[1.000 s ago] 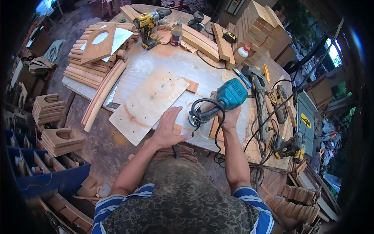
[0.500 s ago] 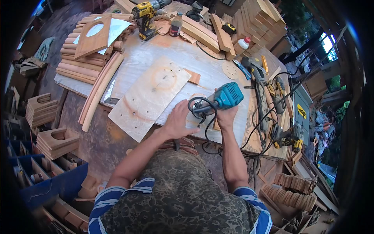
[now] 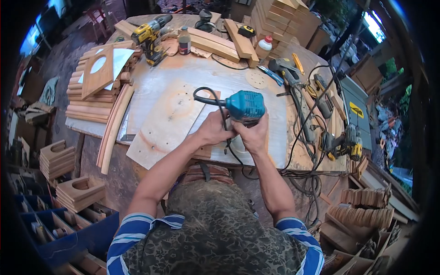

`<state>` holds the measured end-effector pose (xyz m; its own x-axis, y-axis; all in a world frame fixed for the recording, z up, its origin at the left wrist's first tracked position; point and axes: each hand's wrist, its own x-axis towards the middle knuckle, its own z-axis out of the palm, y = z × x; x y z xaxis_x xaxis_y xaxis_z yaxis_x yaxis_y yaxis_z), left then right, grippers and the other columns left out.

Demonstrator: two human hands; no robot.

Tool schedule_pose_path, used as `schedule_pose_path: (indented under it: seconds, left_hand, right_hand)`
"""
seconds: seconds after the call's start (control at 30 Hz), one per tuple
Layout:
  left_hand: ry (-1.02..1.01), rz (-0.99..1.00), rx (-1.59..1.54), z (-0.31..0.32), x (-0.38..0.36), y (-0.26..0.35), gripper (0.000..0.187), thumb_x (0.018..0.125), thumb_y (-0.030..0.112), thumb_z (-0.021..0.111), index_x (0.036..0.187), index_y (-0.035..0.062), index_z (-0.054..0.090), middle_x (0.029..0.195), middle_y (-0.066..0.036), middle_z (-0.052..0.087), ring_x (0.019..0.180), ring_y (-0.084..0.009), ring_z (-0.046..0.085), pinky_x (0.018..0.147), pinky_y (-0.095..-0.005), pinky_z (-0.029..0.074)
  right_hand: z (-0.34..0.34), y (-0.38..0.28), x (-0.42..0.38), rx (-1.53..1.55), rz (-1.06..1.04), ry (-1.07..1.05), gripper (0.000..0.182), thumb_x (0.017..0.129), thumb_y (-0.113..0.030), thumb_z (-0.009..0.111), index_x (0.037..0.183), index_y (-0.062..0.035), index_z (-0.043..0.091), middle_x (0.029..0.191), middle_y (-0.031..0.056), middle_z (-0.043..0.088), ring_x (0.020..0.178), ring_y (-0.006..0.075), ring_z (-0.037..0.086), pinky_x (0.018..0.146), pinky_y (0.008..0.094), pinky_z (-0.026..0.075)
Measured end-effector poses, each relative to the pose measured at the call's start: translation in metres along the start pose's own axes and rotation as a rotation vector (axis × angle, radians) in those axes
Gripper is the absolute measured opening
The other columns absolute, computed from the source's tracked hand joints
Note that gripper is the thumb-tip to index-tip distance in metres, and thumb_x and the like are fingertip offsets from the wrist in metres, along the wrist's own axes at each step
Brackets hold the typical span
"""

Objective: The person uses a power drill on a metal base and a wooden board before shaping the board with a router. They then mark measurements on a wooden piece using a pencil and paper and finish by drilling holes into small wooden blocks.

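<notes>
A teal power tool with a black cord stands over the front middle of the work table, its teal body uppermost. Both my hands are on its lower part. My left hand is closed on the left side, where the cord loops past it. My right hand wraps round the right side, its thumb near the left fingers. The tool's base is partly hidden by my hands. Left of it lies a pale thin board with small holes and round marks. A small wood piece shows behind the tool.
Wooden rods and a board with a round hole are at the left. A yellow drill, bottles and wood blocks stand at the back. Grinders, drills and tangled cords lie at the right. A blue bin is lower left.
The teal tool has turned and shifted left in view, its body now more upright. My left hand, earlier open beside it, has closed on its lower part.
</notes>
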<state>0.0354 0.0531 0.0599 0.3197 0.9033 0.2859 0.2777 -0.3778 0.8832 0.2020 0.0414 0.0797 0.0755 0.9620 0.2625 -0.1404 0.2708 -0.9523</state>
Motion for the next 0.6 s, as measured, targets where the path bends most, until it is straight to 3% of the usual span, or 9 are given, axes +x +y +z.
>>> schedule_pose_path:
  seconds: [0.07,0.13,0.2,0.27,0.4,0.43,0.5,0.53,0.6]
  left_hand:
    - [-0.155,-0.155,-0.058,-0.008,0.004,-0.003,0.056,0.074,0.034,0.084,0.114,-0.0012,0.067,0.093,-0.016,0.072,0.086,-0.0271,0.069,0.08,-0.0408,0.054]
    - [-0.227,-0.105,-0.058,-0.014,0.009,-0.005,0.056,0.074,0.034,0.085,0.114,-0.0011,0.067,0.093,-0.015,0.072,0.086,-0.0259,0.069,0.081,-0.0395,0.054]
    - [-0.337,-0.002,-0.059,-0.023,0.02,-0.006,0.056,0.076,0.034,0.086,0.115,-0.0008,0.067,0.093,-0.013,0.072,0.087,-0.0236,0.068,0.083,-0.0369,0.053]
    - [-0.393,-0.006,-0.017,-0.025,0.026,-0.007,0.057,0.077,0.034,0.086,0.118,-0.0004,0.066,0.096,-0.015,0.073,0.09,-0.0254,0.069,0.086,-0.0363,0.053]
    - [-0.267,0.102,-0.017,-0.016,0.022,-0.014,0.062,0.073,0.026,0.086,0.126,0.0029,0.063,0.11,-0.018,0.072,0.103,-0.0296,0.069,0.091,-0.0404,0.055]
    - [-0.13,0.062,-0.014,-0.012,0.015,-0.002,0.06,0.073,0.023,0.084,0.126,0.0032,0.063,0.112,-0.018,0.071,0.105,-0.0301,0.069,0.092,-0.0416,0.055]
    - [0.103,0.032,-0.013,0.001,0.006,0.013,0.057,0.073,0.016,0.082,0.125,0.002,0.062,0.116,-0.02,0.068,0.109,-0.0314,0.068,0.091,-0.0419,0.055]
    - [0.099,0.02,-0.017,0.008,0.003,0.01,0.057,0.073,0.016,0.082,0.125,0.002,0.062,0.116,-0.02,0.068,0.109,-0.0314,0.068,0.091,-0.0419,0.055]
    - [0.234,0.073,0.214,0.015,0.01,0.0,0.059,0.071,0.016,0.083,0.123,-0.0001,0.061,0.113,-0.02,0.069,0.108,-0.0316,0.068,0.091,-0.0401,0.055]
  right_hand:
    - [-0.013,-0.01,0.01,-0.048,0.037,-0.231,0.086,0.067,-0.006,0.094,0.138,-0.0001,0.046,0.121,0.0098,0.064,0.109,0.0181,0.066,0.094,0.0336,0.056]
    - [-0.026,-0.013,0.019,-0.002,0.083,-0.266,0.084,0.066,-0.007,0.095,0.136,-0.0003,0.049,0.124,0.0097,0.064,0.112,0.0184,0.065,0.098,0.0339,0.055]
    - [-0.04,-0.012,0.031,-0.025,0.105,-0.477,0.085,0.065,-0.008,0.096,0.137,0.0001,0.05,0.124,0.0091,0.065,0.114,0.0187,0.064,0.101,0.0354,0.053]
    - [-0.039,-0.015,0.033,-0.027,0.128,-0.494,0.087,0.065,-0.01,0.096,0.138,0.0003,0.051,0.126,0.0092,0.065,0.114,0.019,0.064,0.102,0.0367,0.052]
    - [-0.017,0.0,0.015,-0.173,-0.037,-0.146,0.086,0.066,-0.01,0.096,0.138,0.0023,0.049,0.12,0.0098,0.064,0.109,0.0193,0.064,0.098,0.036,0.053]
    - [-0.009,0.005,0.013,-0.237,-0.131,-0.006,0.086,0.067,-0.01,0.096,0.138,0.0032,0.047,0.119,0.0104,0.062,0.108,0.0195,0.063,0.096,0.0358,0.053]
    - [0.014,0.003,0.008,-0.129,-0.085,0.129,0.088,0.068,-0.011,0.096,0.139,0.0038,0.045,0.12,0.0115,0.06,0.108,0.0198,0.062,0.096,0.0361,0.053]
    - [0.021,0.002,0.001,-0.027,-0.032,0.256,0.091,0.068,-0.013,0.096,0.139,0.0044,0.042,0.12,0.0125,0.058,0.109,0.0201,0.061,0.095,0.0364,0.052]
    - [0.022,0.017,-0.001,-0.165,-0.122,0.28,0.097,0.068,-0.017,0.097,0.142,0.0043,0.038,0.122,0.0143,0.056,0.111,0.0215,0.06,0.097,0.0374,0.051]
